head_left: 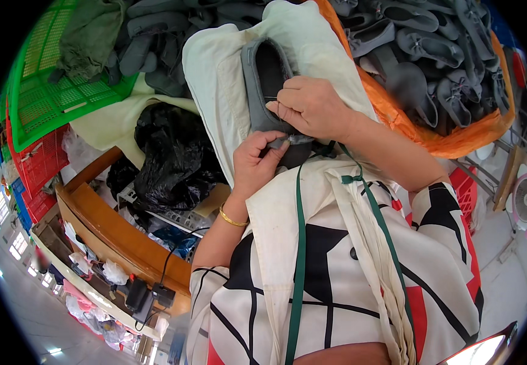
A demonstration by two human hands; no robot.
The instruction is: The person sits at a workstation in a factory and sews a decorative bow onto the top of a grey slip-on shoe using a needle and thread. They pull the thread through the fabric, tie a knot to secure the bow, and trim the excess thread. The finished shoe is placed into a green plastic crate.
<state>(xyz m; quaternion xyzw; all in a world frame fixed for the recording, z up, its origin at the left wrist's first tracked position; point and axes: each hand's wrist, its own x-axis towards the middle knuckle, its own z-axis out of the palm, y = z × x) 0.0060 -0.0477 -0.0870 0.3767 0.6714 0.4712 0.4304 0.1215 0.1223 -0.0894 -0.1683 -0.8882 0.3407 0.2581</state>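
A dark grey slip-on shoe (252, 97) lies on a cream cloth-covered pad (218, 79) in front of me, its opening facing up. My left hand (257, 159) pinches the near end of the shoe between thumb and fingers, where a small grey bow-like strip (297, 139) shows. Over the shoe's right rim, my right hand (315, 108) is closed, thumb against fingers. A thin, needle-like piece (269, 97) pokes out from its fingertips. Any thread is too fine to make out for sure.
More grey shoes (430, 45) fill an orange-lined container (458, 143) at the far right; others (157, 27) pile up at the far left. A green basket (44, 115), a black plastic bag (175, 158) and a wooden drawer (117, 222) stand left. A white fan (526, 199) is right.
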